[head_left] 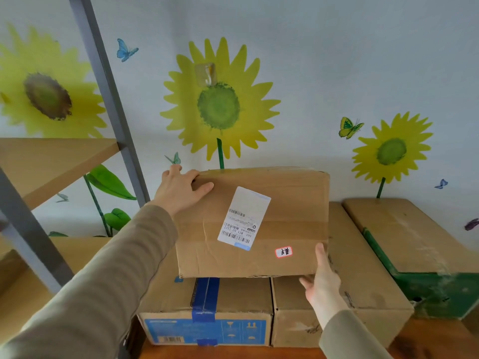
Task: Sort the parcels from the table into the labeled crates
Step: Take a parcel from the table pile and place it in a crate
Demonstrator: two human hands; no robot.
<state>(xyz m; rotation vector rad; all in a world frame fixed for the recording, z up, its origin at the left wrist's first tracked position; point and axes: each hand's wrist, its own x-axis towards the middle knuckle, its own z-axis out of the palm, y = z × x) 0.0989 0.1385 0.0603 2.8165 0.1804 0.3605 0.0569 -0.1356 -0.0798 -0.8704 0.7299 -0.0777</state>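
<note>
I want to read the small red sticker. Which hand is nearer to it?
Right. The right hand grips the box's near right corner just beside the red sticker; the left hand holds the far left corner.

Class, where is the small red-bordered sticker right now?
In the head view, the red-bordered sticker sits on the held cardboard parcel, lower right of the shipping label, near the right hand.
</note>
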